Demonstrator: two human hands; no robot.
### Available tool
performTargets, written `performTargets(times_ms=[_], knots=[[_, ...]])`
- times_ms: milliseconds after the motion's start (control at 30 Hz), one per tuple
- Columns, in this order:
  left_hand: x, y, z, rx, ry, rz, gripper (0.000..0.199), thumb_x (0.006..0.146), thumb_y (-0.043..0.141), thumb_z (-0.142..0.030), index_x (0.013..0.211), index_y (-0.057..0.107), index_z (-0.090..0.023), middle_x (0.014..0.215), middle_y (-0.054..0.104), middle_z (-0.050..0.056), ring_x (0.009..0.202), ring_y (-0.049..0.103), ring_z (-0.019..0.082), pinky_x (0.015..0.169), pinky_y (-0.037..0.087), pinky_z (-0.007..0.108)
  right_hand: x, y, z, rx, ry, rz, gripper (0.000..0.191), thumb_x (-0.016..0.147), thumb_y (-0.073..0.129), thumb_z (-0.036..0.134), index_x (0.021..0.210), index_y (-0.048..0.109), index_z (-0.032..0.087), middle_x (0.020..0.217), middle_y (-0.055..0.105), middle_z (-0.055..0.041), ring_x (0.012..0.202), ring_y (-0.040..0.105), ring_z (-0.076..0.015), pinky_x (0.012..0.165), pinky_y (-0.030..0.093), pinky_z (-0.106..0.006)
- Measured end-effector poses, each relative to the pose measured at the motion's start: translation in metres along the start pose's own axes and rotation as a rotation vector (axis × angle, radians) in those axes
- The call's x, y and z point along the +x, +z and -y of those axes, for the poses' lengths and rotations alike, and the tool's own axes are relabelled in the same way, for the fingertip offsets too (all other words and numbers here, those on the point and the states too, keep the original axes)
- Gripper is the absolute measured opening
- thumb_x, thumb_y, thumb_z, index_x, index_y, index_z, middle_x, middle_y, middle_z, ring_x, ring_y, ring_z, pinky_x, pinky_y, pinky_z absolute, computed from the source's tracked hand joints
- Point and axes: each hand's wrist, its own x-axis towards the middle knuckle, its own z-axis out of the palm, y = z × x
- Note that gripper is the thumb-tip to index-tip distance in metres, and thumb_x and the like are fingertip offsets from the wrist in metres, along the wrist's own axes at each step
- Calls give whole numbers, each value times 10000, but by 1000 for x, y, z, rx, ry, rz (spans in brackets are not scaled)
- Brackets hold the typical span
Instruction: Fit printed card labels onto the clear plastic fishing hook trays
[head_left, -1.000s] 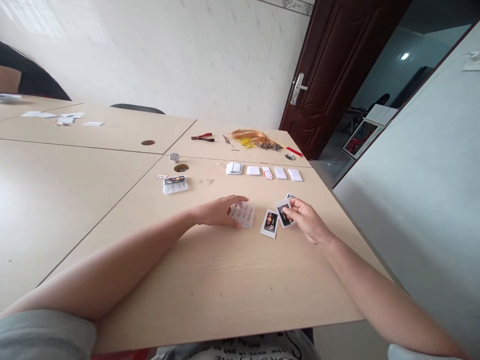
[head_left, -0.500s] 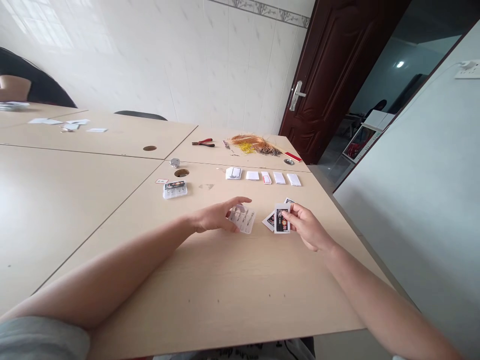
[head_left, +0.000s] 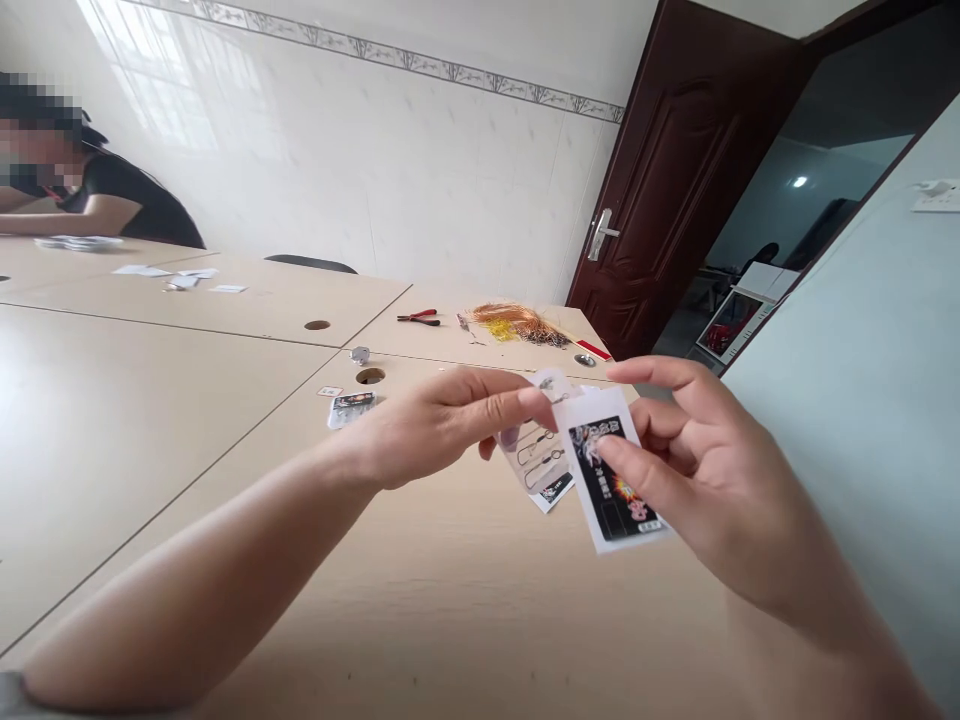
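My left hand pinches a clear plastic sleeve at its upper edge, with my thumb pressed against the thin, glossy film and a finger behind it. Through the film I count at least three dark looped wire shapes, though the view is too blurred to tell whether they are printed or real. A white-and-black card pokes out at the sleeve's lower end; I can't tell whether it sits inside or behind.

My right hand pinches a white-edged paper card with a glossy black printed panel. My thumb presses on its face, and my fingers curl behind it, with the top one spread clear. The card and sleeve overlap in the air above the table, just beside each other.

Beyond them, on the pale wood-grain laminate table, lie one pair of red-handled pliers, a tangled bundle of coppery strands and one clear plastic case. Two round grommeted holes show in the tabletop. Farther left, a seated person in a black top sits behind a small stack of papers. A dark-red wooden door stands open beside the white tiled wall.
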Motion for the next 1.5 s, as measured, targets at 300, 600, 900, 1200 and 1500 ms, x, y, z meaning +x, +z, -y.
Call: performTargets(times_ms=[300, 600, 900, 1200, 1500], knots=[[-15, 16, 9, -302, 121, 136, 212, 980, 649, -342, 914, 687, -144, 933, 696, 43, 892, 644, 157, 837, 541, 268, -18, 10, 2, 24, -105, -49, 270, 970, 635, 288, 1201, 558, 404, 757, 691, 55, 541, 581, -120, 471, 491, -228], [-15, 21, 9, -217, 44, 60, 113, 864, 762, -280, 871, 697, -188, 932, 725, 38, 823, 638, 167, 716, 515, 267, -21, 8, 5, -51, -100, -72, 183, 958, 637, 270, 1116, 601, 352, 713, 673, 29, 623, 685, -167, 452, 513, -232], [-13, 25, 12, -201, 9, 38, 224, 852, 757, -350, 828, 630, -167, 860, 704, 54, 817, 658, 201, 727, 552, 321, -21, 16, 2, -164, -185, -124, 232, 950, 664, 284, 1124, 577, 410, 657, 628, 71, 551, 601, -128, 449, 496, -210], [-14, 23, 14, -161, 30, 45, 145, 912, 661, -298, 853, 655, -165, 893, 700, 56, 867, 656, 209, 809, 561, 351, -20, 17, 0, -203, -214, -161, 220, 932, 689, 278, 1108, 608, 384, 625, 613, 78, 516, 554, -115, 448, 482, -212], [-8, 23, 13, -206, 40, 23, 171, 961, 652, -303, 853, 692, -177, 848, 687, 8, 796, 612, 138, 746, 501, 249, -18, 8, 6, -184, -222, -297, 150, 922, 695, 236, 1035, 659, 328, 677, 614, 44, 548, 556, -122, 459, 476, -232]])
